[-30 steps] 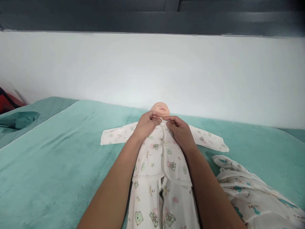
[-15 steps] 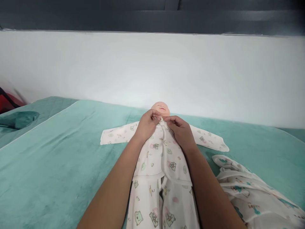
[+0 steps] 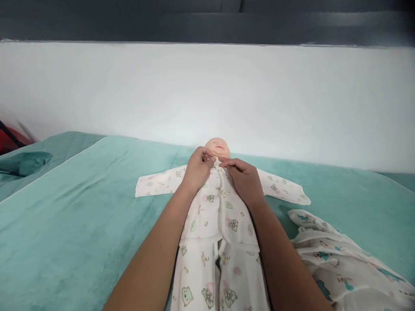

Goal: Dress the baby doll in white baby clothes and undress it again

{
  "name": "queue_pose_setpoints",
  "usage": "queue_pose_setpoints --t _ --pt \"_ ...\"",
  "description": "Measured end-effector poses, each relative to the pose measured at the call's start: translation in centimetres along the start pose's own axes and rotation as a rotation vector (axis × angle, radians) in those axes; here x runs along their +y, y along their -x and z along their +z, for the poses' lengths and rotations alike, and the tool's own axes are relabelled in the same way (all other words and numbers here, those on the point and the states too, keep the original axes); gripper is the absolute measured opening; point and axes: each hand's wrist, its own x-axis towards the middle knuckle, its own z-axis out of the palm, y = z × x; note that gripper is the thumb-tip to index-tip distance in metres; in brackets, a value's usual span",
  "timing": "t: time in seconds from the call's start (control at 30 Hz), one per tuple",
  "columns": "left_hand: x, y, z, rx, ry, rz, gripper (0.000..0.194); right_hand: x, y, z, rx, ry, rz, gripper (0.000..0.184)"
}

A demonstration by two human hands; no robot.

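A baby doll (image 3: 219, 146) lies on its back with its head toward the wall. It wears a white baby shirt (image 3: 210, 218) printed with bears, both sleeves spread out sideways, over matching pants (image 3: 194, 280). At the shirt's neckline, my left hand (image 3: 198, 169) pinches the collar fabric between thumb and fingers. Just beside it, my right hand (image 3: 243, 176) is closed on the collar's other side. The fingertips of both hands nearly meet under the doll's chin. They partly hide whatever fastening is there.
A crumpled white cloth (image 3: 343, 263) with teal and brown prints lies at the right. Under everything spreads a green bed cover (image 3: 81, 233). A white wall (image 3: 207, 95) stands behind the doll, and a red and black object (image 3: 11, 138) is at the far left.
Both hands stay at the collar, with only slight finger movement there. The whole view has shifted very slightly; the doll and clothes lie as before.
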Motion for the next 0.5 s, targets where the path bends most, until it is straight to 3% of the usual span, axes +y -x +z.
queue_pose_setpoints --t 0.37,0.5 --pt "0.76 0.65 0.36 0.011 -0.308 0.179 0.010 -0.03 0.07 0.08 -0.060 0.107 -0.169 0.026" --pt "0.89 0.51 0.31 0.014 -0.240 0.154 0.009 -0.15 0.12 0.29 -0.097 0.045 -0.183 0.024"
